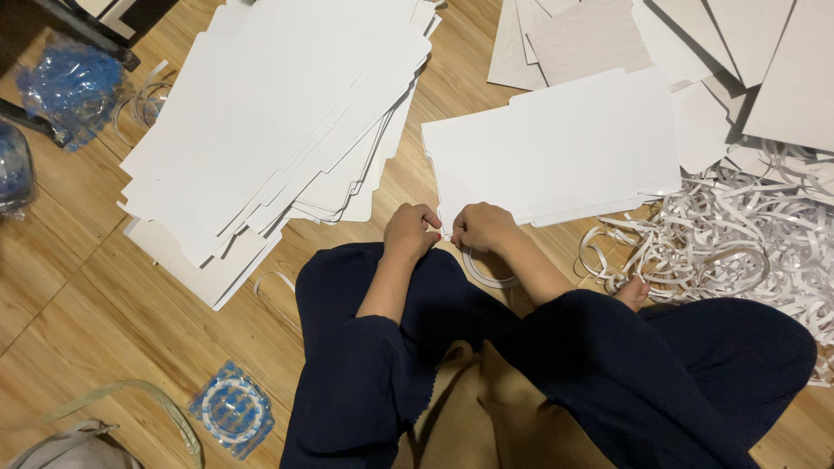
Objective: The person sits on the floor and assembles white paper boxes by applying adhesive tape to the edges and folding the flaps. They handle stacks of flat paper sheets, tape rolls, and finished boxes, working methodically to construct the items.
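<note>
Behind the curled fingers (430, 217) of both hands, the near corner of the white card sheet (556, 148) is hidden. Right of that sheet, the heap of paper strips (738, 234) runs off the picture's edge; left, a blue plastic bag (13, 169) is cut off.

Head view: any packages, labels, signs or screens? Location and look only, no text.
Blue-and-clear plastic packet: on the floor at lower left, flat, squarish, with a ring pattern.
Crumpled blue plastic bag: upper left, beside the big stack of white sheets.
Second blue-tinted bag: left edge, mostly cut off.
No signs or screens; no labels that I can make out.
Left hand and right hand pinch the edge of a white sheet, no package.
</note>
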